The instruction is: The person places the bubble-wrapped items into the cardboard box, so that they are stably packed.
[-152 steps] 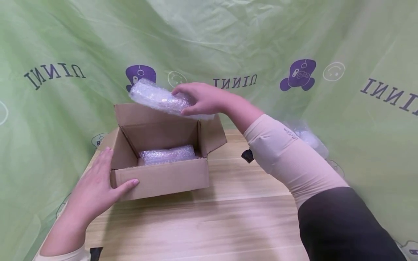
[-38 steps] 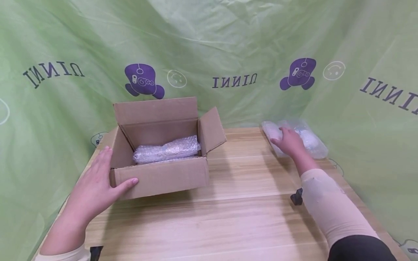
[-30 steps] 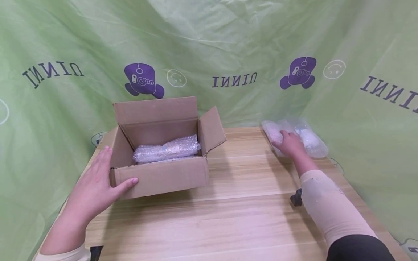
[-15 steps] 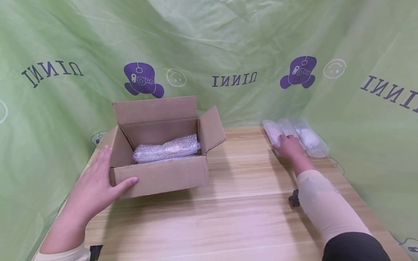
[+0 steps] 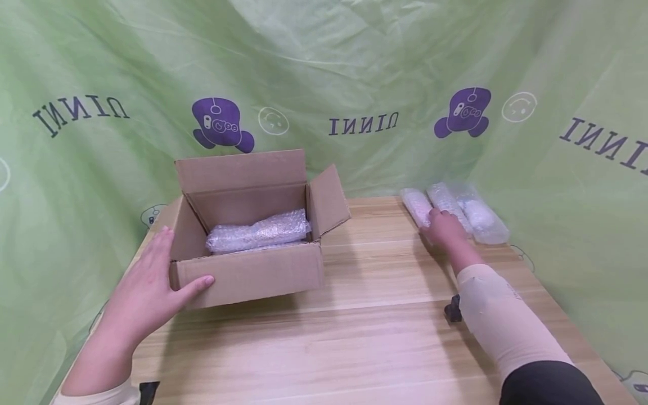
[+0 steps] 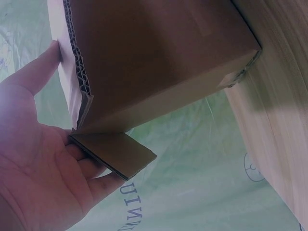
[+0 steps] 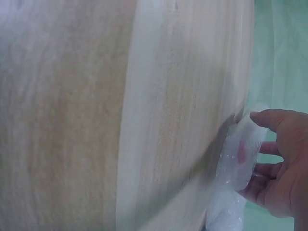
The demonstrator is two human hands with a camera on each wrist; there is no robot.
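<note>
Head view: The right hand (image 5: 448, 232) pinches a bubble-wrapped packet (image 5: 417, 203) just ahead, likely light and soft. Left wrist: The left hand (image 6: 43, 168) lies spread against a box (image 6: 159, 57). Right wrist: The grip spans the packet's sides, probably surest.

Your right hand (image 5: 448, 230) covers the near end of the leftmost wrapped package (image 5: 417, 205). The near side of your carton (image 5: 250, 275) hides the lower part of the bubble wrap (image 5: 258, 229) inside. You cannot tell what it encloses. The left-wrist view's top edge crops the carton.
</note>
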